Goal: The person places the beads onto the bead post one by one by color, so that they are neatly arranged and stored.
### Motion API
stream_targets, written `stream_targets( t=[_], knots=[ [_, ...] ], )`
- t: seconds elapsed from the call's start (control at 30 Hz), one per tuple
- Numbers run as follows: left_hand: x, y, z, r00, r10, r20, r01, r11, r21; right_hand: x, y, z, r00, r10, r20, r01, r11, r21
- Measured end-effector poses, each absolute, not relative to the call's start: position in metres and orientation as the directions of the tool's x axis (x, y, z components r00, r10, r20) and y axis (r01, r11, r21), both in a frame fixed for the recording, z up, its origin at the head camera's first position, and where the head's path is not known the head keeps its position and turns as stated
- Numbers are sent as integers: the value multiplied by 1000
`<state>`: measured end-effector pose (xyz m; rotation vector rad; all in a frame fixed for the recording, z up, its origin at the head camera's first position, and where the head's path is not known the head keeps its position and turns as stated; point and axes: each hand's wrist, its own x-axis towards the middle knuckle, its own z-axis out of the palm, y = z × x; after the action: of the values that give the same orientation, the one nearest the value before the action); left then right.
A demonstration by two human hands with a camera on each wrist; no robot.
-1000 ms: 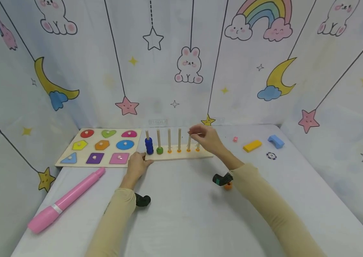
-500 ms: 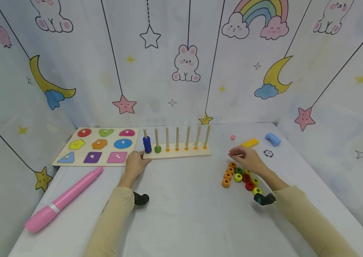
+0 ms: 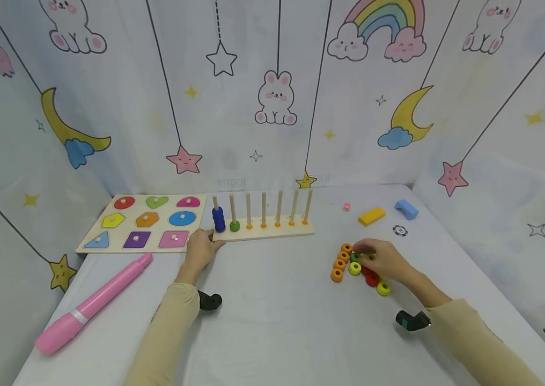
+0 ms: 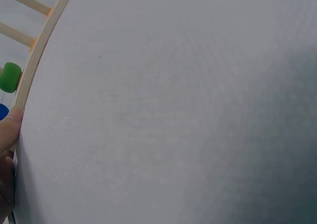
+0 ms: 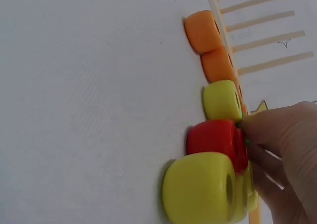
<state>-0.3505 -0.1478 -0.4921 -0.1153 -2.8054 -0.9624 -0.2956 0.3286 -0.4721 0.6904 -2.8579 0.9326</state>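
Note:
A wooden peg board with a row of upright pegs stands at the back of the table. Blue beads are stacked on its leftmost peg, and one green bead sits on the peg beside it. My left hand grips the board's left end, thumb along its front edge. On the right, my right hand reaches down into loose beads, its thumb and fingertips around a green bead, mostly hidden in the right wrist view. Orange beads, yellow-green beads and red beads lie close beside it.
At the back left lies a shape puzzle board, with a long pink stick in front. Beyond the loose beads are a yellow block, a blue arch block, a round black-and-white chip and a small pink piece.
My right hand has moved from the pegs on the right of the board down to the loose beads, its fingers closing around a green one. The left hand has stayed on the peg board's end.

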Motion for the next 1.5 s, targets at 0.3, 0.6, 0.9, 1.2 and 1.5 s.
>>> stream_targets(
  t=[0.3,0.6,0.9,1.2,1.5],
  knots=[
    [-350,-147,-494,-986,5,166,106,787,607,-300,325,-471,-908,-402,116,-397,742,-541],
    [-350,-149,-491,-987,-21,158,81,789,609,-319,304,-446,-871,-414,264,-486,658,-574],
    [-349,-149,-493,-985,-20,169,91,777,623,-346,219,-419,-777,-452,438,-626,488,-607],
    [-351,-147,-496,-984,-9,177,104,779,619,-369,127,-389,-673,-481,562,-735,348,-582],
    [-350,-148,-495,-980,4,200,125,791,599,-392,58,-384,-629,-514,583,-774,341,-534]
  ],
)
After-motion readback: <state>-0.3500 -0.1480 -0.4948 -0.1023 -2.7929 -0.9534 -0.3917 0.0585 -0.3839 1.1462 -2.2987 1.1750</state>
